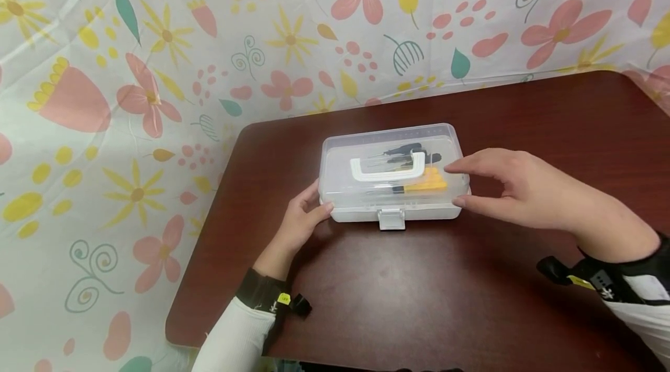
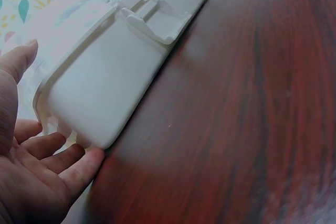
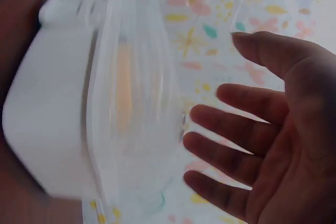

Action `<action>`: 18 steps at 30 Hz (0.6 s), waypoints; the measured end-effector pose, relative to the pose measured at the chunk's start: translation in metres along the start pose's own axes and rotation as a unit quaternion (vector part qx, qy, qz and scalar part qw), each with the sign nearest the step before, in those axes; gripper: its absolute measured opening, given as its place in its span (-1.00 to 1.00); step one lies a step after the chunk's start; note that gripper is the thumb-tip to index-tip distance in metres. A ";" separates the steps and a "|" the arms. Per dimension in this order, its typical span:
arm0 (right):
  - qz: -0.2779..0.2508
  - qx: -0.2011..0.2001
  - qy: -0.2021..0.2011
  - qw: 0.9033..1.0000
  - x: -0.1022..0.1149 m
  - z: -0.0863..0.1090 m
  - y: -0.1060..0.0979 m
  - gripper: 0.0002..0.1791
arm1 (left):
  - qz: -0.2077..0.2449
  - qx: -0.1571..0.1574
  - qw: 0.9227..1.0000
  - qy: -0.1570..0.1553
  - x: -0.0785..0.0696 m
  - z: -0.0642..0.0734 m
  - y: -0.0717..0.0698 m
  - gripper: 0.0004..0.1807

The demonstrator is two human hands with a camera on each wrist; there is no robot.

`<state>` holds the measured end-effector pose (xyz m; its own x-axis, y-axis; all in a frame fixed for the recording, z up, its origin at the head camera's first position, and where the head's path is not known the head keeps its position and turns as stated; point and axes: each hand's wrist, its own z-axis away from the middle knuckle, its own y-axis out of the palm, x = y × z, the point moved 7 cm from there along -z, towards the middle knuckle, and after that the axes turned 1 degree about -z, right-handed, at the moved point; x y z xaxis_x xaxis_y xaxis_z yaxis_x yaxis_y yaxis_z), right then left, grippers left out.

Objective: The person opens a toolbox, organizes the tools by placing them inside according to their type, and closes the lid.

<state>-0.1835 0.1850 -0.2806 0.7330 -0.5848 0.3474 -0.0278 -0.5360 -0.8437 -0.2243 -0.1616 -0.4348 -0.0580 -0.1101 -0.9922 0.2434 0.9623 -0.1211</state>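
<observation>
A white plastic toolbox [image 1: 356, 215] has a clear lid [image 1: 345, 157], which is down, with a white carrying handle [image 1: 387, 175] on top. Through the lid show tools with yellow-orange handles [image 1: 426, 181] and others with dark handles [image 1: 408, 149]. At the front hangs a clip latch [image 1: 391, 220], also seen in the left wrist view. My left hand [image 1: 300, 221] touches the box's left end near the front corner, its fingers against the side wall. My right hand [image 1: 528, 192] hovers at the lid's right end, thumb and fingers spread; the right wrist view shows its fingertips [image 3: 197, 140] beside the lid.
The box stands on a dark red-brown wooden table [image 1: 387, 296]. A flower-patterned sheet [image 1: 293, 29] hangs behind the table and along its left side. Each wrist wears a black band [image 1: 259, 290] with a small camera.
</observation>
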 end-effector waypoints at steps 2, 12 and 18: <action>-0.019 -0.016 -0.026 0.999 0.011 -0.001 0.002 -0.40 | 0.003 -0.001 1.000 -0.001 0.001 0.000 0.000 -0.29; -0.217 0.028 0.104 0.970 0.020 0.009 0.058 -0.69 | -0.006 0.000 1.000 -0.001 -0.002 0.000 0.001 -0.29; -0.244 0.082 0.150 0.955 0.012 0.011 0.094 -0.49 | -0.007 -0.003 1.000 -0.008 -0.002 0.001 0.000 -0.30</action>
<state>-0.1704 0.1340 -0.3607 0.4029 -0.4512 0.7963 0.3921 -0.7010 -0.5957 -0.2234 -0.1618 -0.4333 -0.0452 -0.1277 -0.9908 0.2359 0.9624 -0.1348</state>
